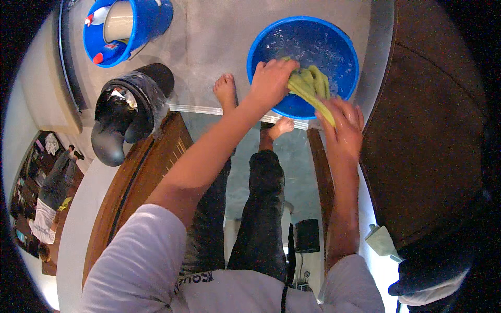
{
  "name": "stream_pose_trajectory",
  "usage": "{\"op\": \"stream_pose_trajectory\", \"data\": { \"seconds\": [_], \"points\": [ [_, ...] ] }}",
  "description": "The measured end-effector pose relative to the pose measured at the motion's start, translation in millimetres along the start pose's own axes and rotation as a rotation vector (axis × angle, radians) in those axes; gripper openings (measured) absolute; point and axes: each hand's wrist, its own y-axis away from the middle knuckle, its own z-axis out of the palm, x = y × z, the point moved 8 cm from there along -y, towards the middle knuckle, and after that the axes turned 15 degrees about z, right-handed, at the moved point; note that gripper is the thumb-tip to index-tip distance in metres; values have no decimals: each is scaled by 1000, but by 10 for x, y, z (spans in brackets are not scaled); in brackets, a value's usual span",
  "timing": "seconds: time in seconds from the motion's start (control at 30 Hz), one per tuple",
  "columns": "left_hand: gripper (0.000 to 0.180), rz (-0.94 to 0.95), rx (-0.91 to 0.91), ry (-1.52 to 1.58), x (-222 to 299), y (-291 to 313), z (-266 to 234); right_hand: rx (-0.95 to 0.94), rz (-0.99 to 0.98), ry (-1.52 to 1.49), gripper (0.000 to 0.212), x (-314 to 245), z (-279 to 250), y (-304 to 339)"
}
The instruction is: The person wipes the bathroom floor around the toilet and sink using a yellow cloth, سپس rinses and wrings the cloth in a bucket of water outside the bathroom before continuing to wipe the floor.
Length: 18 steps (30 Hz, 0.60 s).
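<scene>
A yellow-green cloth [308, 86] is stretched between my two hands above the near part of a round blue basin [251, 49]. At the cloth's upper left end, my left hand [271, 81] is closed around the fabric. Lower right, by the basin's near rim, my right hand [344, 128] grips the other end. The cloth looks bunched and twisted, with folds hanging between the hands. Water with some suds shows inside the basin.
A blue bucket [151, 23] holding bottles and a beige container stands far left. Nearer is a black bin [128, 107] with its lid up. My bare feet straddle a door threshold [201, 109]. A dark brown door [428, 120] fills the right side. A mirror [49, 193] hangs left.
</scene>
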Motion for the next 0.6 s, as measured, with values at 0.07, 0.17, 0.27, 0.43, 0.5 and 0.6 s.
{"op": "stream_pose_trajectory", "data": {
  "seconds": [0.07, 0.17, 0.27, 0.43, 0.5, 0.6],
  "points": [
    [32, 31, 235, 5, 109, 105, -323, -5, -18, -62, 32, -157, -306, 209],
    [37, 21, 254, 19, 108, 149, -404, 33, 30, -269, 27, -277, -618, 302],
    [40, -191, 164, 8, 95, 165, -538, 9, 244, -488, 25, 61, -353, 133],
    [51, -213, 70, 52, -124, -210, 227, 80, 270, -413, 26, 805, 699, -523],
    [48, -265, -5, 20, -325, -370, 626, 107, 282, -228, 25, 1028, 1112, -804],
    [38, -509, -101, 239, -1026, -420, 1395, 34, 277, -24, 25, 1117, 1689, -1155]
  ]
}}
